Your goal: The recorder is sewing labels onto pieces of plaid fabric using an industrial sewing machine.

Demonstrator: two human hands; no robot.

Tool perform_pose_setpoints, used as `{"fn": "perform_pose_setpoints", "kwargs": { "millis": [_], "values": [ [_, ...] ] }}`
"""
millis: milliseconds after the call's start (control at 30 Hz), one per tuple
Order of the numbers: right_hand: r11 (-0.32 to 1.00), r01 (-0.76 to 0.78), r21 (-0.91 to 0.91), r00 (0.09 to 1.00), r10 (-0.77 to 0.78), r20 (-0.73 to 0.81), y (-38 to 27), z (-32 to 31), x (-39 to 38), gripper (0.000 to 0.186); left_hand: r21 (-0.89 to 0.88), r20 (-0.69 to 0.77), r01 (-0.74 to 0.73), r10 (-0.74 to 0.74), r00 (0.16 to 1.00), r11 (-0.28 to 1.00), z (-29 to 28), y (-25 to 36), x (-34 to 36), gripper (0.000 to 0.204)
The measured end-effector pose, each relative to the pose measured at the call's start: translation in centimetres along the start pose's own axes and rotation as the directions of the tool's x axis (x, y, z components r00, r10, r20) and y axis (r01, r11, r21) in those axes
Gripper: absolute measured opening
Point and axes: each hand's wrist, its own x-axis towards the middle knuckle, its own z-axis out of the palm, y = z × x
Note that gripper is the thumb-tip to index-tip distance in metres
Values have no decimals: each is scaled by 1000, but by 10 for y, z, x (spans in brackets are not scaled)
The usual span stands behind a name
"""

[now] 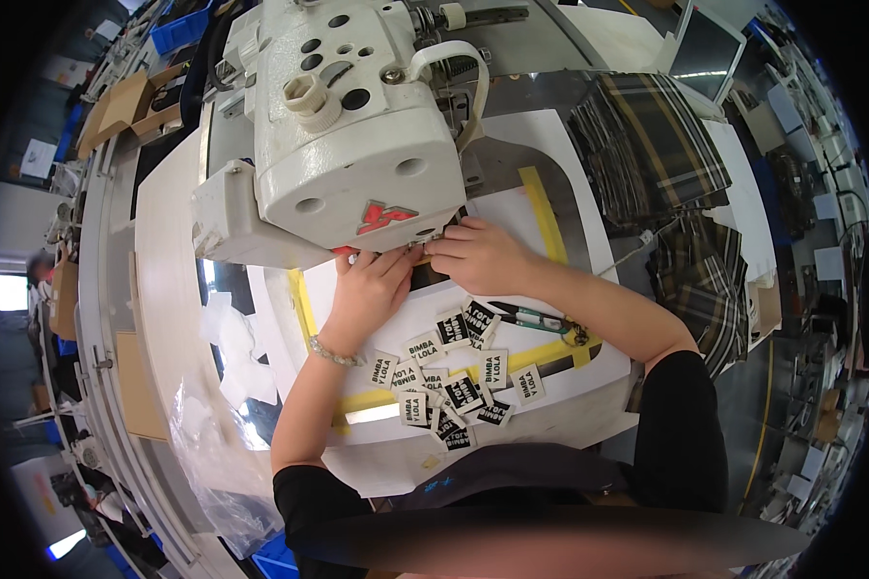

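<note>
Beneath the head of a white sewing machine (357,145), 2 bare hands are working close together, their fingertips nearly meeting. The left hand (372,282), with a beaded bracelet (335,354) circling its wrist, is bending its fingers forward in a partly closed pose. The right hand (478,256) is curling its fingers inward from the opposite side, likewise half closed. Both are reaching toward a small dark piece (427,278), apparently cloth, which is lying between them; whether either is pinching it or only pressing cannot be told, the machine partly hiding the fingertips. Nearer the body, black and white labels (493,367) are lying in a loose, overlapping cluster. Thread snips (529,317) are resting just beside them, below the right forearm. Stacked plaid fabric (657,140) is occupying the far right.
</note>
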Motion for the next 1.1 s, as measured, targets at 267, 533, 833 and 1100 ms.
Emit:
{"fn": "perform_pose_setpoints", "kwargs": {
  "millis": [267,533,833,1100],
  "values": [
    [998,46,39,995,-43,-92,7,-2,-7,7,13,-12,13,-13,1000,1000,-3,4,3,35],
    [987,139,86,947,-107,-304,15,0,1,11,-104,50,112,-107,993,988,3,-10,-6,21],
    [992,42,116,910,10,-415,16,-4,4,11,-23,-74,13,-14,997,1000,2,-8,2,21],
    [992,-48,116,923,88,-374,21,-5,7,8,-164,263,208,-161,951,964,-26,-16,12,31]
  ]
}}
